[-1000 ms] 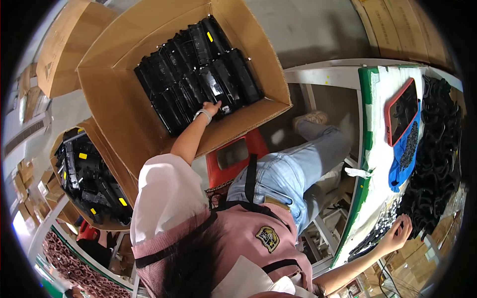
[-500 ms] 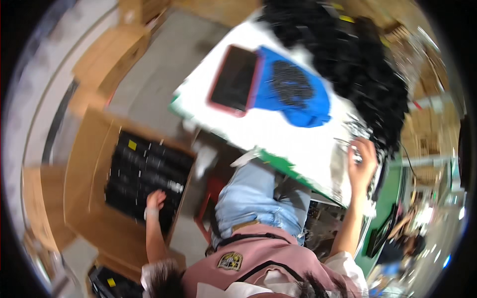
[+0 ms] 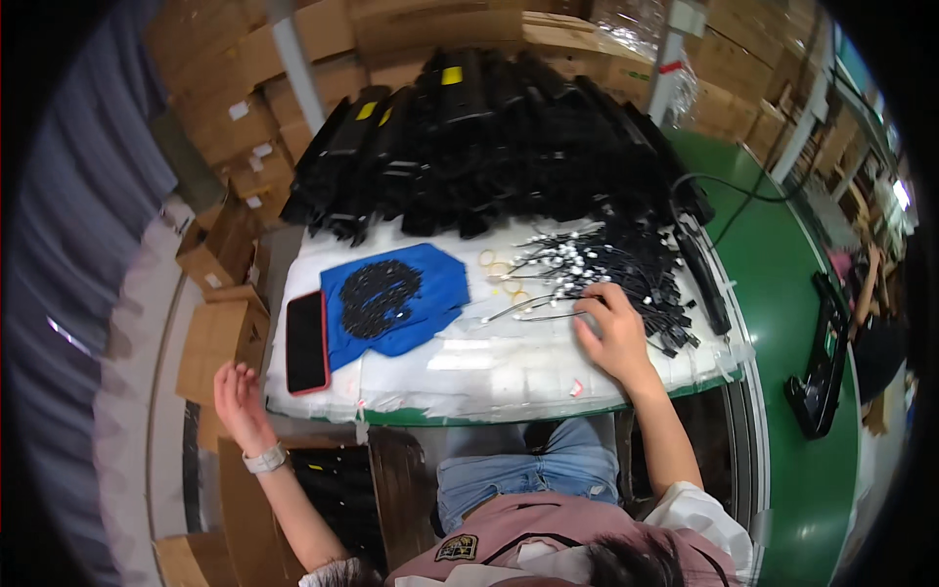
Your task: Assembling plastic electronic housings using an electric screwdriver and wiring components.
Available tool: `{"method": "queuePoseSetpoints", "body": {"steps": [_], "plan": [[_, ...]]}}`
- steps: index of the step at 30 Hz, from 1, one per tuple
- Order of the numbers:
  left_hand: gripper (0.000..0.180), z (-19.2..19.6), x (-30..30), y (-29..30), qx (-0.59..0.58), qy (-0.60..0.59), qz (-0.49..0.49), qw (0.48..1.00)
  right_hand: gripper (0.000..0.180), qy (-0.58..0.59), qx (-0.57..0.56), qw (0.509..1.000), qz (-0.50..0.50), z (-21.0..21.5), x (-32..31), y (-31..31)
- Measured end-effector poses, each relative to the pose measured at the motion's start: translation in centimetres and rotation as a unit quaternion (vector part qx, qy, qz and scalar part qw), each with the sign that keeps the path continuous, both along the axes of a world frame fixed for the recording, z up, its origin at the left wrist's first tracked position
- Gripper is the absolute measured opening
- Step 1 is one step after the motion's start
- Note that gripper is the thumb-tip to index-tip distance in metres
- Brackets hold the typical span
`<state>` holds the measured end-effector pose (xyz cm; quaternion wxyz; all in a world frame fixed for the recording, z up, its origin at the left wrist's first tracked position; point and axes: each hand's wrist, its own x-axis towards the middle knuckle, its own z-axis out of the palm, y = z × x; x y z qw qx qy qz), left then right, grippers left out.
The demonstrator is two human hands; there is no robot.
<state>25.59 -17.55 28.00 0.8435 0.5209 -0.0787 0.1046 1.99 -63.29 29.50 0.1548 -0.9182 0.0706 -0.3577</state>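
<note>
My right hand rests over the near edge of a pile of short black cables with white connector ends. Its thumb and fingers are apart, touching or just above a few loose cables. My left hand hangs off the table's left side, empty, fingers loosely bent and apart, a pale band on the wrist. Closest to it on the tabletop is a red-edged phone with a dark screen. Beside the phone, a blue cloth or bag carries a heap of small black pieces.
Long black housings, some with yellow labels, are stacked across the back of the white-covered table. Thin yellowish rings lie mid-table. Below left stands an open cardboard box of black parts. A green bench runs along the right.
My view has turned from the box at left to face the table. My left hand has risen out of the box, empty. My right hand stays by the cables.
</note>
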Motion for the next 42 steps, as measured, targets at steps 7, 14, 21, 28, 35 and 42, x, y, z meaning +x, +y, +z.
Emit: {"method": "queuePoseSetpoints", "body": {"steps": [7,14,21,28,35,42], "plan": [[0.01,7.0,-7.3,-24.3,0.263,-0.131,-0.237,0.926,0.025,-0.059,-0.041,0.997,0.01,5.9,0.1,-5.9],[0.013,2.4,-11.3,-32.4,0.362,-0.434,-0.205,0.8,0.039,-0.1,-0.086,0.961,-0.242,12.0,6.2,-20.8],[0.01,0.9,-11.8,-32.9,0.376,-0.456,-0.274,0.759,0.069,0.421,0.106,0.857,-0.277,12.1,11.0,-32.5],[0.01,1.3,-12.0,-32.5,0.391,-0.431,-0.289,0.76,0.057,0.335,0.105,0.86,-0.369,12.5,12.0,-31.1],[0.011,1.4,-11.7,-32.7,0.387,-0.434,-0.278,0.765,0.047,0.278,0.101,0.867,-0.401,13.5,12.3,-32.1],[0.011,1.4,-11.5,-32.6,0.398,-0.419,-0.286,0.764,0.049,0.184,0.093,0.904,-0.374,16.0,13.0,-34.5]]}}
